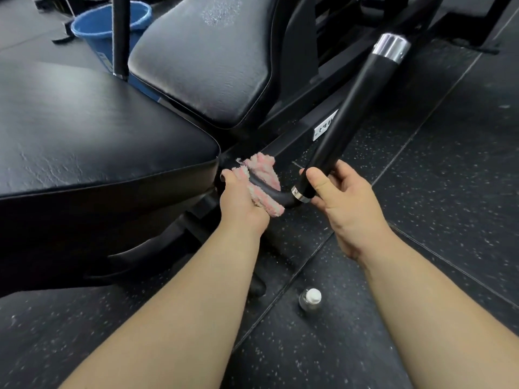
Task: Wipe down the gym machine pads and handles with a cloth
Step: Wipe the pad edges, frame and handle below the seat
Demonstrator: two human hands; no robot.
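Handle step in hand. Your left hand (238,202) clamps the cloth (264,175) round the bent bar (287,198) just left of the handle (348,113). Your right hand (345,206) grips its near end. Next, likely: free that end and run the cloth up.

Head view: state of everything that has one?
cloth, wrapped round the bar, gripped by left hand
right hand, grips handle near its lower end
handle, tilted, held
far pad, droplet patch near its top
bottle, upright on floor, cap on
bucket, upright, partly hidden by far pad
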